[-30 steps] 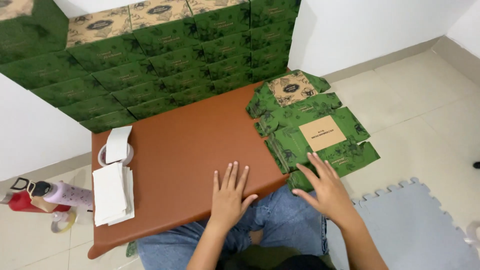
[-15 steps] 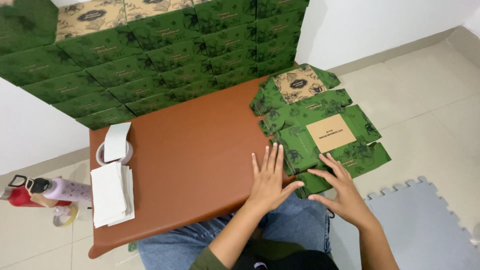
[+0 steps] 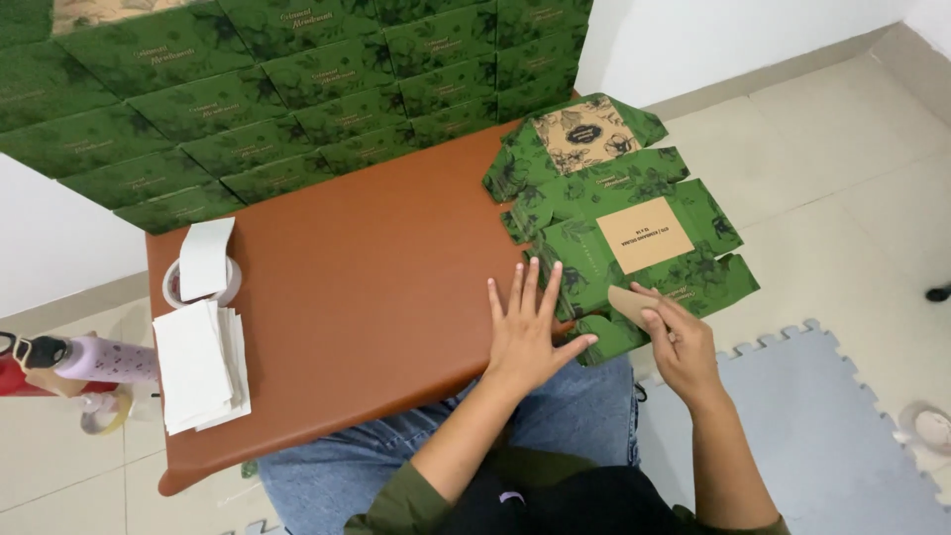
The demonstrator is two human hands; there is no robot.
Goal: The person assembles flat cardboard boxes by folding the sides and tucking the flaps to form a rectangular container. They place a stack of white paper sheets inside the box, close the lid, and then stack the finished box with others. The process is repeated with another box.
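Denim-clad knees sit just under the near edge of the brown table (image 3: 347,297), the landmark for everything here. At the table's near right corner the left hand (image 3: 528,332) lies flat, fingers spread and pressed down on the near left part of the top flat box blank (image 3: 634,223). Just off that corner, the right hand (image 3: 679,342) pinches a small flap of the blank, its plain brown underside turned up, between thumb and fingertips.

The blank is unfolded green printed card with a tan panel, lying on a stack of like blanks (image 3: 584,188) that overhangs the table's right edge. It looks light and thin, stiff along its panels but ready to bend at the creases, and easy to crumple or tear at the tabs; the best hold seems to be an edge flap near a crease, with a flat palm steadying the rest.

On the table's left side lie white sheets (image 3: 198,362) and a tape roll (image 3: 201,280). Beyond its far edge, folded green boxes (image 3: 297,89) are stacked against the wall.
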